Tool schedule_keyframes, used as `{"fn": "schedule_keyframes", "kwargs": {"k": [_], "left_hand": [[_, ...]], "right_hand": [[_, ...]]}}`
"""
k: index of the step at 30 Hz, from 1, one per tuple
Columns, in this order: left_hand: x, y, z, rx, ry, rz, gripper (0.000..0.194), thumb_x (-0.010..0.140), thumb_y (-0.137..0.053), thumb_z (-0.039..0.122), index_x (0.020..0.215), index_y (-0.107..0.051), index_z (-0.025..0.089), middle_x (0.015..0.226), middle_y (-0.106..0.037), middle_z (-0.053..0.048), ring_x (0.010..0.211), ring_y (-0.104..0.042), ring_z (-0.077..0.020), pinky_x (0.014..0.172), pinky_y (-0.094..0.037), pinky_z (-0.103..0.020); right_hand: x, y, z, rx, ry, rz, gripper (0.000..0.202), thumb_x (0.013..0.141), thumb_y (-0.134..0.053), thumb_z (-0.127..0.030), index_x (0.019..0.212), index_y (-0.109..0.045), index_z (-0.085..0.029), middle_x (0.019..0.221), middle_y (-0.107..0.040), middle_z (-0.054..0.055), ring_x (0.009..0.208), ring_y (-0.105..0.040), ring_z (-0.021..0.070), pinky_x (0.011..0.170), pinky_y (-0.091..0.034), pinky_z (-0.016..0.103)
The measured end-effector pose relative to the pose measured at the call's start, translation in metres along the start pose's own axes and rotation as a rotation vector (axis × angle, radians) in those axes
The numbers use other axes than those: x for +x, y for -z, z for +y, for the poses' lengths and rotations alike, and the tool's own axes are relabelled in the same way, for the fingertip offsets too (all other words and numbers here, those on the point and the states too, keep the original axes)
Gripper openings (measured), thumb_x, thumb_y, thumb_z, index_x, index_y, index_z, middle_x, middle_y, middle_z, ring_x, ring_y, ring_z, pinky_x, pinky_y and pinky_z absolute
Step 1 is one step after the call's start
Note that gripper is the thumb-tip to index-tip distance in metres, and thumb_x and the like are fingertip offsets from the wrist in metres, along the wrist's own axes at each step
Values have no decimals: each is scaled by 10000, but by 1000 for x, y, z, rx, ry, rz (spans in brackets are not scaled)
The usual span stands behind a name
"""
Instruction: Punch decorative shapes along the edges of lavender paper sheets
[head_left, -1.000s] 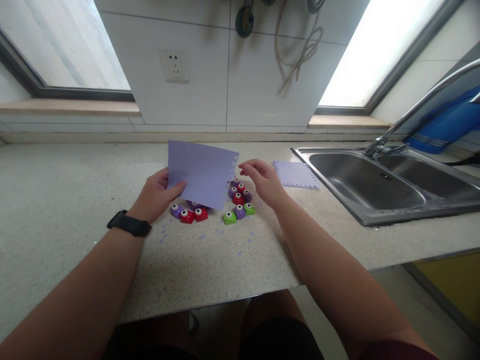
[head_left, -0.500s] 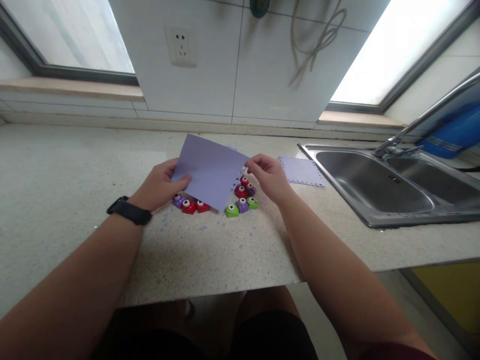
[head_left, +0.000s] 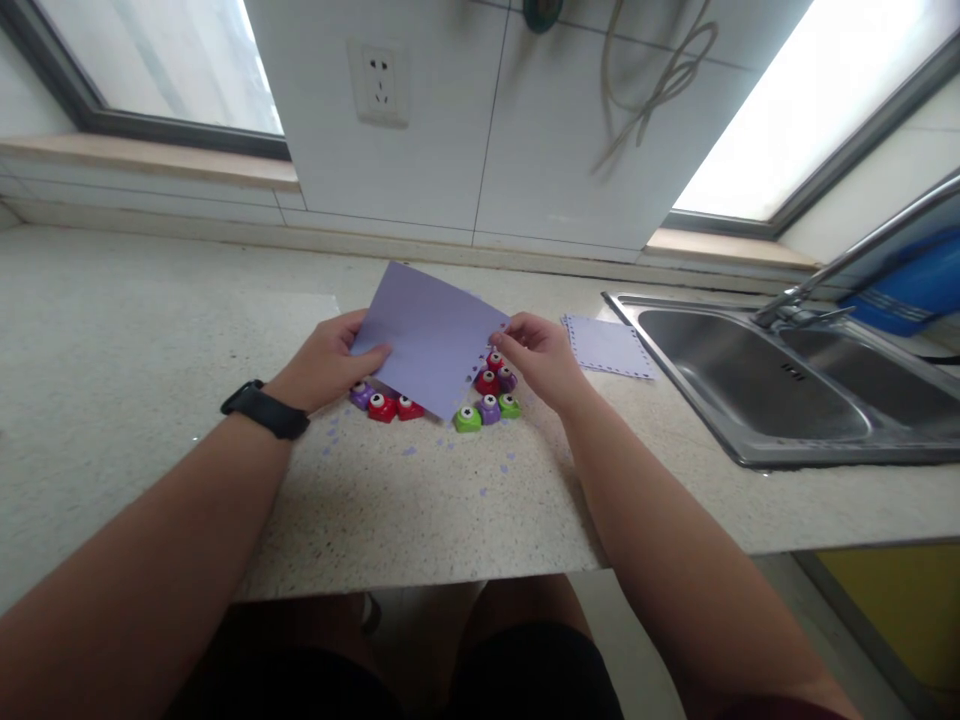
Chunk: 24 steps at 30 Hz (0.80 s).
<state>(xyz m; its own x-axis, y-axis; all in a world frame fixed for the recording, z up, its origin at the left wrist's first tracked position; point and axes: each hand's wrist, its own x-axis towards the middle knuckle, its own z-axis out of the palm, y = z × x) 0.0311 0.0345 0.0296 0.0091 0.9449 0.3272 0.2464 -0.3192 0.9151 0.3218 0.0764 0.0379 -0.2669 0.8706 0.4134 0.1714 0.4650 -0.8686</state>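
A purple sheet of paper [head_left: 427,340] is held tilted above the counter, with small punched holes along its right edge. My left hand [head_left: 334,362] grips its left edge, thumb on top. The fingers of my right hand [head_left: 538,350] pinch its upper right corner. Under and around the sheet sit several small craft punches: a red punch [head_left: 382,407] and a purple punch [head_left: 361,394] at the left, a green punch [head_left: 467,419] and others at the right. The sheet hides part of the group.
A stack of purple sheets with punched edges [head_left: 611,347] lies right of my right hand, beside a steel double sink [head_left: 739,372] with a faucet [head_left: 787,300]. Purple paper bits dot the counter [head_left: 360,530]. A wall socket [head_left: 380,82] is behind.
The camera view has shifted slightly, so the scene sits a little differently. Both hands keep their hold on the sheet, with hardly any other visible change.
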Motion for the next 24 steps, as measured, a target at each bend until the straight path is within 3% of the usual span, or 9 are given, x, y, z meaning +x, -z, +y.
{"fn": "schedule_keyframes", "kwargs": {"k": [8,16,24], "left_hand": [[1,2,-5,66,-38,-30,363,750,-768,255,1102,-757,166,995,-754,-88,829,-673,-234,738,-568,-349],[0,0,0,13,7,16,323,668,-820,197,987,-782,161,929,-747,-89,782,-670,-232,681,-553,-316],[0,0,-3,-9,-16,23,327,684,-812,211,1010,-796,189,949,-751,-84,788,-658,-233,686,-558,-330]], "right_hand": [[-2,0,-4,-105,6,-53,167,823,-726,-356,775,-647,-216,712,-653,-10,622,-500,133,612,-397,319],[-3,0,-3,-199,40,-114,171,801,-769,-327,828,-637,-222,728,-652,-16,658,-536,141,652,-414,331],[-4,-1,-3,-211,3,-173,214,813,-774,-359,878,-619,-227,778,-652,2,686,-563,155,660,-442,349]]}}
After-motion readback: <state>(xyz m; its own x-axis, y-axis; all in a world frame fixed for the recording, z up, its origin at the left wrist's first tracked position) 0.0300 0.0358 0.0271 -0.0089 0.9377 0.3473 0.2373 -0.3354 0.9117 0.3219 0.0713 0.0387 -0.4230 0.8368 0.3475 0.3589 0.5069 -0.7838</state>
